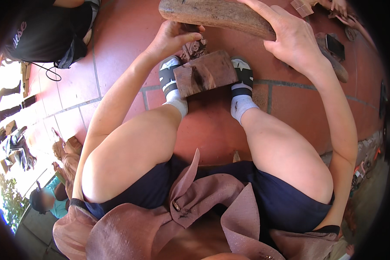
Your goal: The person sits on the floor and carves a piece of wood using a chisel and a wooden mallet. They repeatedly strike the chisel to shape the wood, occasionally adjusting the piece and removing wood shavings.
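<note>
At the top of our view, a wooden club (216, 13) slants over the floor, its right end gripped by our right hand (290, 37), thumb beneath. Our left hand (171, 39) has its fingers curled in beside the club, around something dark; we cannot tell what. Just below them is a carving (194, 50), touching or nearly touching the upper edge of a block (216, 71) between our left sandal (169, 73) and right sandal (242, 73). As we judge it, a careless swing of the club could catch our left fingers, so close do they sit; a poorly steadied block could tip toward a foot, and a knock could chip the carving's thin, rough parts. Farther out, tiles (117, 47) spread toward a dark-shirted person (52, 32) at upper left.
</note>
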A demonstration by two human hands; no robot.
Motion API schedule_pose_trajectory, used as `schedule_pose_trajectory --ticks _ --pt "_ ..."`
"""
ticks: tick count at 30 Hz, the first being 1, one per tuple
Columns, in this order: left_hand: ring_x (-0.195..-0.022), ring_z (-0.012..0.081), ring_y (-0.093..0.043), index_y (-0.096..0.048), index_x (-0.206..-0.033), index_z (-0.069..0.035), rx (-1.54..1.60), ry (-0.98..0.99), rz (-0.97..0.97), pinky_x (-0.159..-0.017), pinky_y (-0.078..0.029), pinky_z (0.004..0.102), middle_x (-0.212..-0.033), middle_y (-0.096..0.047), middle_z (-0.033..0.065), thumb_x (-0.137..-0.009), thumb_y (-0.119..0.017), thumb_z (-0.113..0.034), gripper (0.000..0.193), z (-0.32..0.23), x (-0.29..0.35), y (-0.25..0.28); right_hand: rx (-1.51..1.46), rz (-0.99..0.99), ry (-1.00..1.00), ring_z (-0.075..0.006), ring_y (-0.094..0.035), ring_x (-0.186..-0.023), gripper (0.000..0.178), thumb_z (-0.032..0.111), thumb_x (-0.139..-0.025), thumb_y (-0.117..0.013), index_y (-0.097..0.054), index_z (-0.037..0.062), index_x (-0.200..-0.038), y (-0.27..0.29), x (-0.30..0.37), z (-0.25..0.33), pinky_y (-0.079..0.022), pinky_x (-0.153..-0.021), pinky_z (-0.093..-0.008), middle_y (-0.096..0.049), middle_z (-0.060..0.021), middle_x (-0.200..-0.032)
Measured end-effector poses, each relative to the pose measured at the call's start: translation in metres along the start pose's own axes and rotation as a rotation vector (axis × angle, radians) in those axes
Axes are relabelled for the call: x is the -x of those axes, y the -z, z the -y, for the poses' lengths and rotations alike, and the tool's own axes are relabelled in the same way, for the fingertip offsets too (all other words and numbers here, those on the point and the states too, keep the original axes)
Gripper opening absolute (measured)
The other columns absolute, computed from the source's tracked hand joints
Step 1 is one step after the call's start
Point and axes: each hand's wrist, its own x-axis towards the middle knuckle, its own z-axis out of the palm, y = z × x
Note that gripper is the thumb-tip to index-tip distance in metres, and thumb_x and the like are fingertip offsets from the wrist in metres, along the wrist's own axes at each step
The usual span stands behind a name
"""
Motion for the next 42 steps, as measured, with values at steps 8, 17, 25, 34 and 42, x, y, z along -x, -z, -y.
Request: schedule_pose_trajectory --ticks 8,17,25,34,42 --pt "-0.101 0.0145 -0.063 -0.057 -0.111 -0.001 0.056 -0.024 0.010 -0.090 -0.052 0.0300 -0.105 -0.066 0.0063 -0.085 -0.067 0.002 0.028 0.004 -0.003 0.001 -0.119 -0.091 0.020 -0.0336 -0.062 -0.090 0.082 0.002 -0.064 -0.067 -0.044 0.0177 -0.141 0.001 0.007 0.002 -0.051 -0.079 -0.0418 -0.061 -0.0147 -0.096" --pt "-0.097 0.0136 -0.063 -0.059 -0.106 -0.002 -0.038 -0.044 -0.014 -0.087 -0.052 0.0276 -0.103 -0.066 0.0058 -0.084 -0.068 0.003 0.024 -0.002 0.002 -0.003 -0.159 -0.150 0.079 -0.0351 -0.063 -0.090 0.081 0.007 -0.066 -0.068 -0.042 0.0190 -0.142 -0.007 0.013 -0.003 -0.052 -0.078 -0.0425 -0.062 -0.0159 -0.101" --pt "-0.087 0.0216 -0.067 -0.057 -0.109 0.001 0.168 -0.037 -0.194 -0.075 -0.059 0.0337 -0.098 -0.068 0.0131 -0.086 -0.067 0.000 0.025 -0.061 0.023 0.023 -0.382 -0.242 0.145 -0.0348 -0.061 -0.108 0.079 0.007 -0.067 -0.068 -0.041 0.0127 -0.141 -0.014 0.022 -0.004 -0.051 -0.090 -0.0392 -0.059 -0.0176 -0.123" --pt "-0.094 0.0225 -0.067 -0.051 -0.117 0.003 -0.042 -0.098 -0.294 -0.080 -0.060 0.0371 -0.101 -0.067 0.0144 -0.082 -0.073 -0.002 0.041 -0.013 0.017 0.029 -0.444 -0.303 0.211 -0.0334 -0.059 -0.113 0.077 0.007 -0.068 -0.070 -0.042 0.0110 -0.140 -0.012 0.026 0.000 -0.049 -0.095 -0.0377 -0.057 -0.0178 -0.128" --pt "-0.090 0.0149 -0.066 -0.055 -0.112 0.000 -0.098 -0.052 -0.253 -0.080 -0.055 0.0294 -0.099 -0.068 0.0090 -0.077 -0.080 -0.006 0.044 0.009 0.018 0.017 -0.443 -0.320 0.195 -0.0344 -0.059 -0.113 0.078 0.005 -0.067 -0.070 -0.042 0.0112 -0.139 -0.011 0.029 0.008 -0.050 -0.095 -0.0388 -0.056 -0.0185 -0.129"
